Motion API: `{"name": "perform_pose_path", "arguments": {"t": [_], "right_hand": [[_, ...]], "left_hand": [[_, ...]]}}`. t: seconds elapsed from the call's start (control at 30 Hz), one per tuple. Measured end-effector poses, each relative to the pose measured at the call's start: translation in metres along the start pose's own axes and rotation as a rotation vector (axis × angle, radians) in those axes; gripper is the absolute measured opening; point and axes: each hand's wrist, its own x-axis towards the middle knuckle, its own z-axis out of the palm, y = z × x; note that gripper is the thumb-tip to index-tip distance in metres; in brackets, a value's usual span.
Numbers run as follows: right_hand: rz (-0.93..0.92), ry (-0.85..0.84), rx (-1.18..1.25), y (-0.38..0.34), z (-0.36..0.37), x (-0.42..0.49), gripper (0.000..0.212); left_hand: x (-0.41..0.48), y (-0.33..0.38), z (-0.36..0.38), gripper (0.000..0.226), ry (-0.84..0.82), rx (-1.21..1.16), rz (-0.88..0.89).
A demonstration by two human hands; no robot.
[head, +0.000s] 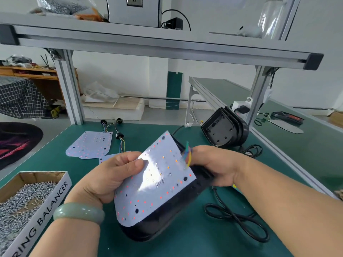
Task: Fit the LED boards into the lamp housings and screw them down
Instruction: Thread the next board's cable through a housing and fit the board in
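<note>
I am holding a white LED board over a black lamp housing, which is sitting near the middle of the green desk. My left hand is pinching the board's left edge, with the thumb pressing on its face and the fingers curling behind it. My right hand is gripping the right side of the housing, closed around it, just beside the coloured wires coming off the board's upper right corner. The board is lying tilted, its near edge meeting the housing's rim and its far edge standing raised above it. More boards are lying flat on the desk to the far left, their wires trailing beyond them. A stack of housings is leaning at the far right. A cardboard box of screws is standing at the near left. A black cable is looping on the desk under my right forearm.
</note>
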Motion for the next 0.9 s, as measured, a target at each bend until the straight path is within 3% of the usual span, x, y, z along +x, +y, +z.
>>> {"name": "perform_pose_path", "arguments": {"t": [0.07,0.1,0.2,0.37,0.47,0.57,0.77,0.9], "right_hand": [[-0.095,-0.101,0.297,0.009,-0.006,0.002,0.035],[-0.139,-0.077,0.329,0.016,-0.007,0.008,0.036],[-0.277,0.133,0.230,0.033,0.000,0.024,0.035],[-0.462,0.473,-0.138,0.042,0.017,0.038,0.043],[-0.512,0.461,0.189,0.047,0.034,0.046,0.028],[-0.500,0.425,0.415,0.053,0.034,0.046,0.034],[-0.327,0.716,-0.131,0.064,0.018,0.047,0.031],[-0.227,0.805,-0.268,0.070,0.013,0.052,0.026]], "left_hand": [[0.003,-0.004,0.000,0.021,0.046,-0.072,0.035],[0.005,-0.007,-0.001,0.024,0.065,-0.105,0.049],[0.009,-0.010,0.000,0.029,0.092,-0.131,0.066],[0.014,-0.013,0.004,0.029,0.133,-0.182,0.094],[0.016,-0.012,0.010,0.029,0.139,-0.202,0.096],[0.019,-0.009,0.015,0.030,0.176,-0.168,0.130],[0.024,-0.006,0.035,0.027,0.193,-0.117,0.180],[0.025,-0.005,0.042,0.025,0.219,-0.106,0.185]]}}
